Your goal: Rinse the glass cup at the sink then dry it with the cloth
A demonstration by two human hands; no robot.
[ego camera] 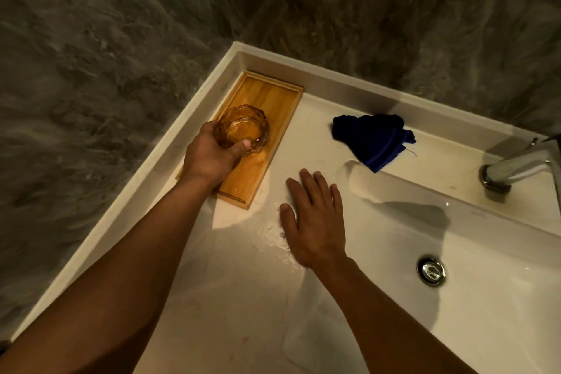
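Note:
A clear faceted glass cup (244, 124) stands upright on a wooden tray (273, 94) at the sink's left ledge. My left hand (209, 155) is wrapped around the cup's near side, thumb on its rim. Flat on the wet white ledge lies my right hand (312, 218), fingers spread and holding nothing. A crumpled dark blue cloth (372, 138) sits on the ledge behind the basin, to the right of the tray and apart from both hands.
The white sink basin (455, 240) opens to the right, with a metal drain (431, 270) at its bottom. A chrome faucet (513, 165) stands at the far right. Water puddles lie beside my right hand. Rough grey walls close in behind and to the left.

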